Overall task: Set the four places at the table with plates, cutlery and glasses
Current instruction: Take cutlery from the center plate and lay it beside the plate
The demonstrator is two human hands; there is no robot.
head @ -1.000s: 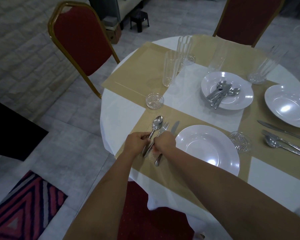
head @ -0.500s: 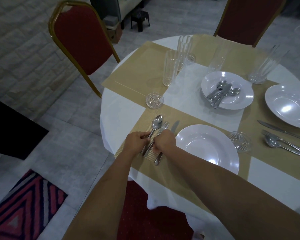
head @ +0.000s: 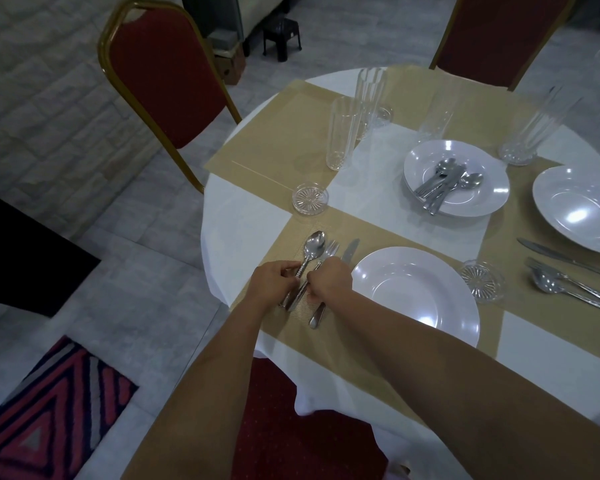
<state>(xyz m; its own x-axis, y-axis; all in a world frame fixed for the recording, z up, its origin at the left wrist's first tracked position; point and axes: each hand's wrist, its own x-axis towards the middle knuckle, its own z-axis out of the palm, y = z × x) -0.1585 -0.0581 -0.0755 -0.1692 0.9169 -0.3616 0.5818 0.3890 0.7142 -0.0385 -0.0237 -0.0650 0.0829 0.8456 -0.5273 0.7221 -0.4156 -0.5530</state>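
Note:
On the near tan placemat (head: pixel 329 334) a spoon (head: pixel 313 247), a fork (head: pixel 330 250) and a knife (head: pixel 349 250) lie side by side, left of a white plate (head: pixel 416 292). My left hand (head: pixel 274 285) pinches the spoon's handle. My right hand (head: pixel 329 280) pinches the fork's handle and covers the knife's middle. A centre plate (head: pixel 478 199) carries several loose pieces of cutlery (head: pixel 443 181). A third plate (head: pixel 582 213) sits at the right with a knife, fork and spoon (head: pixel 568 282) below it. Several tall glasses (head: pixel 341 133) stand further back.
Small glass coasters (head: pixel 310 198) (head: pixel 482 280) sit on the mats. The round table has a white cloth (head: pixel 236 230). Red chairs with gold frames stand at the left (head: pixel 160 74), the far side (head: pixel 499 32) and right below me (head: pixel 291 427). A striped rug (head: pixel 45 407) lies on the floor.

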